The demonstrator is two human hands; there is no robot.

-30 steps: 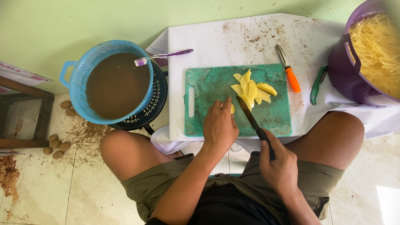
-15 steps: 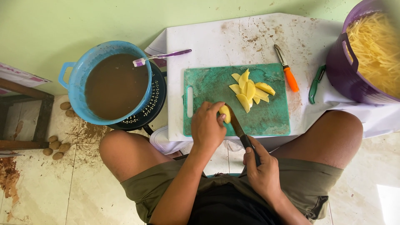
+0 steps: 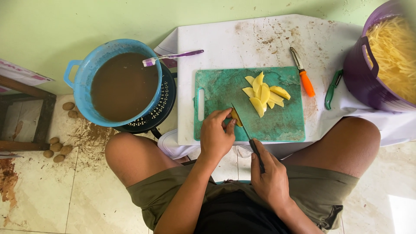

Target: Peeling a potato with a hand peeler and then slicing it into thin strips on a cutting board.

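The pale yellow peeled potato piece [image 3: 236, 117] is mostly hidden under the left hand [image 3: 216, 136]. The purple plastic tub of potato strips [image 3: 368, 73] is cut off by the right edge. The black knife handle [image 3: 256, 154] is covered by the right hand [image 3: 271, 182].

Only one candidate: flat printed item [image 3: 19, 73] at the far left edge, lying at a slant just above the dark wooden frame [image 3: 26, 112] and left of the blue tub's handle [image 3: 69, 74]. White/pale surface with pink-red print, cut off by the frame edge. Possibly a package or a printed sheet, can't tell at this angle. No other labels, signs or screens visible.
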